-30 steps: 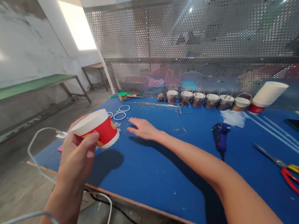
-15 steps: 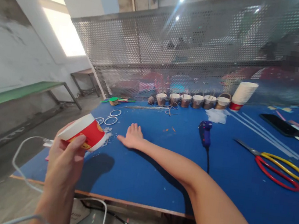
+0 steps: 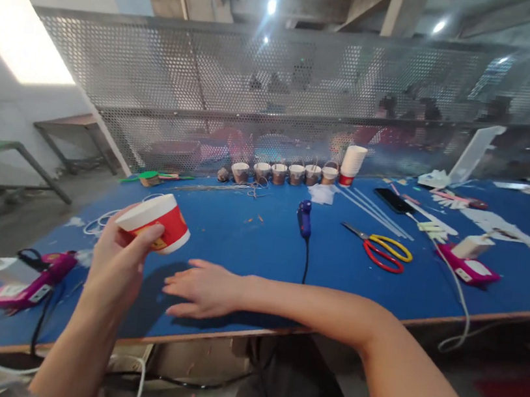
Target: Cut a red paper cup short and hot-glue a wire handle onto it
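Observation:
My left hand [image 3: 125, 251] is wrapped round a red and white paper cup [image 3: 173, 226], held tilted above the left part of the blue table. Close to the table's front edge, my right hand [image 3: 207, 290] is stretched out with its fingers apart and nothing in it. It lies just below and right of the cup. White rings [image 3: 100, 222] lie partly hidden behind the cup and left hand. A dark blue glue gun [image 3: 305, 218] with a black cord rests farther right, beside scissors [image 3: 376, 247] with red and yellow handles.
Several small brown-wrapped cups [image 3: 279, 174] line the back by a perforated metal screen [image 3: 164, 73], with a paper cup stack [image 3: 353, 163] at their right end. A phone [image 3: 393, 201] and pink power strips [image 3: 470, 267] lie right; another pink strip [image 3: 24, 296] sits left.
My right hand has come back toward the table's front edge, away from the white rings and shreds. The cup stays in my left hand. The view has turned right.

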Motion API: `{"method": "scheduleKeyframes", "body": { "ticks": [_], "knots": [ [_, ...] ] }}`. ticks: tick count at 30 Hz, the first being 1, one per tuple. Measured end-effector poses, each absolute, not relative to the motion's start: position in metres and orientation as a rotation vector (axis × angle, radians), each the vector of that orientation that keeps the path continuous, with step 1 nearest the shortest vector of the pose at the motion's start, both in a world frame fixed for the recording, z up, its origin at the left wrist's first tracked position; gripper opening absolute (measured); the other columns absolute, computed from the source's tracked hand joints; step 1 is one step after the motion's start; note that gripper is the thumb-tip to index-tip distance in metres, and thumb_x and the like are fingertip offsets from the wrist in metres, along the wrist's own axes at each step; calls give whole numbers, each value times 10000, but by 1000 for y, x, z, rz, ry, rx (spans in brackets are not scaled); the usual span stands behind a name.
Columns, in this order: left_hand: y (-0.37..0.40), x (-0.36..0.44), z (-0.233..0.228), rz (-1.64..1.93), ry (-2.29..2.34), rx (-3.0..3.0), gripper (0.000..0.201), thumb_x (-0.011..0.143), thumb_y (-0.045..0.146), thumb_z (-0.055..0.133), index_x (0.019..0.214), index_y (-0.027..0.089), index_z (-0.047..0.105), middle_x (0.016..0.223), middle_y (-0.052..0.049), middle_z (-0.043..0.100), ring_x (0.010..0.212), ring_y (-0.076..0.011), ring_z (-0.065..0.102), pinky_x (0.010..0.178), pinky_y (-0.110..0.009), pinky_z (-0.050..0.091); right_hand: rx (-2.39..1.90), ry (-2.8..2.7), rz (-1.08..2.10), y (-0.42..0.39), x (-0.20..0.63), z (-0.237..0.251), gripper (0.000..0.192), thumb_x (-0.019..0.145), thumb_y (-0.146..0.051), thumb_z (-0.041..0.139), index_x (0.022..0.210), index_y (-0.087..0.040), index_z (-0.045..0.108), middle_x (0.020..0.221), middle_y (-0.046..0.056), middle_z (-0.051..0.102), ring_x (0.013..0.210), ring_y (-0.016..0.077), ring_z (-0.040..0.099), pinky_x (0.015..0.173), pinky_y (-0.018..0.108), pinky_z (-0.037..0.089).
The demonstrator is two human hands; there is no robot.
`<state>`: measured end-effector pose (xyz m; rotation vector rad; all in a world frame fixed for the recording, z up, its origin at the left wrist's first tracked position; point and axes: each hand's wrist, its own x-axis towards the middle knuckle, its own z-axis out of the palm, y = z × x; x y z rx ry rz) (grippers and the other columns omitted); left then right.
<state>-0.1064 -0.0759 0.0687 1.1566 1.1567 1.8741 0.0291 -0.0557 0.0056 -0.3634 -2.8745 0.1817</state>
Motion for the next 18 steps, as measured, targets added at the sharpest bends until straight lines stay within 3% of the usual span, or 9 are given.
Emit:
{"method": "scheduleKeyframes", "body": {
  "ticks": [2,5,7,9,12,15,18],
  "knots": [
    [-77,-108,70,1866,1166,1154,466,541,269,850,943,168,637,928,2,690,862,-140,599,768,-217,475,-573,-2766,101,-49,71,8,310,957,-327,504,1185,-146,611,1345,132,589,1249,228,527,1100,436,320],
    [-72,-109,69,1845,1203,1161,476,549,268,846,957,162,625,935,-2,689,882,-151,597,789,-234,461,-1098,-2358,53,-33,145,8,383,919,-260,510,1267,-112,564,1438,151,490,1361,224,398,1130,375,279],
    [-63,-102,67,1791,1220,1180,485,567,286,837,980,156,620,952,-13,687,870,-153,601,782,-244,462,-1605,-1962,106,-19,188,6,447,900,-259,514,1331,-143,500,1494,106,425,1390,186,348,1128,319,278],
    [-51,-87,62,1714,1232,1197,513,582,317,826,1019,154,612,964,-23,685,866,-158,609,787,-257,468,-1831,-1760,138,-5,219,2,503,906,-297,488,1362,-93,436,1454,172,453,1336,243,428,1057,368,367],
    [-29,-53,52,1580,1250,1251,571,592,352,809,1085,163,591,1011,-45,686,918,-184,629,821,-288,479,-1994,-1670,234,16,240,-4,514,904,-459,476,1269,-99,502,1203,175,649,1082,285,635,832,366,492],
    [-8,-18,40,1426,1270,1369,559,606,367,786,1090,172,584,1053,-74,687,978,-229,647,864,-346,494,-2050,-1702,293,30,240,-9,486,854,-567,511,1089,-151,603,982,112,727,915,277,693,720,326,493],
    [7,10,32,1279,1247,1438,561,593,373,780,1073,166,577,1015,-85,699,961,-252,664,855,-377,515,-2053,-1781,274,36,235,-12,348,856,-503,517,918,-186,647,918,106,739,883,284,698,693,316,476]
  ]
}}
